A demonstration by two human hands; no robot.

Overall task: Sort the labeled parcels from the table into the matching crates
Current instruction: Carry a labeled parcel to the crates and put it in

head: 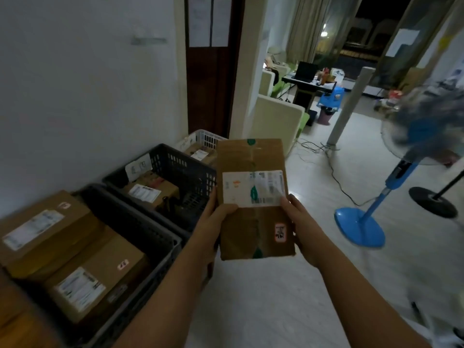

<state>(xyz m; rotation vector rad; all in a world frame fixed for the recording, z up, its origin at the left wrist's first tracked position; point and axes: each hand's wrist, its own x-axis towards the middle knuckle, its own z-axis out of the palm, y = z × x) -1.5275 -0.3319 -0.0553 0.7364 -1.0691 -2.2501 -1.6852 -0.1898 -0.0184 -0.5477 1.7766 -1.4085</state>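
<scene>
Head view: you hold 1 brown parcel (253, 156) in mid-air at the centre of the frame, just right of the crates. Your left hand (213, 217) clasps its left edge and your right hand (298, 229) its right edge.

Check the red-edged sticker (280, 232) at its lower right against the crate tags before lowering; the writing is too blurred to read.

3 crates line the wall at left:
- the near dark crate (160, 237), which holds 2 boxes
- the middle dark crate (180, 156)
- the white crate (208, 136)

A blue fan (359, 229) stands at right, clear of your path.
</scene>
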